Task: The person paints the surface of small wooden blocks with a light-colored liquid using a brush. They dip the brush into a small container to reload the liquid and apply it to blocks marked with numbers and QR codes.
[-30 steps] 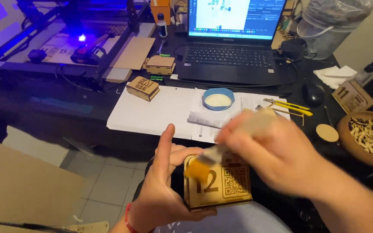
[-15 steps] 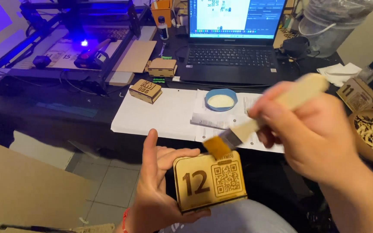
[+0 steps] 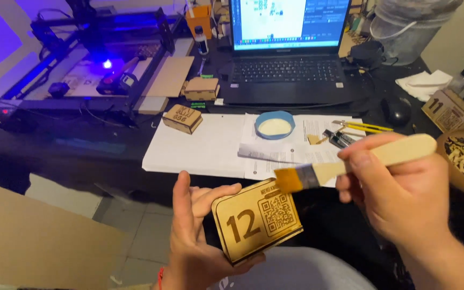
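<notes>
The left hand [image 3: 200, 236] grips a small wooden plaque [image 3: 257, 220] from behind and below, tilted, over the person's lap in front of the black table [image 3: 55, 150]. The right hand [image 3: 398, 193] is closed round the pale handle of a flat brush [image 3: 345, 164], its bristles just above the plaque's top edge. A blue dish [image 3: 275, 124] sits on papers [image 3: 205, 145] near the laptop [image 3: 291, 53]

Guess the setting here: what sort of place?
Most likely a small home or hobby laser-engraving workshop. A gantry laser engraver with a blue glowing head sits on the black desk beside an open black laptop, and the left hand holds an engraved rounded plywood plaque.
</notes>
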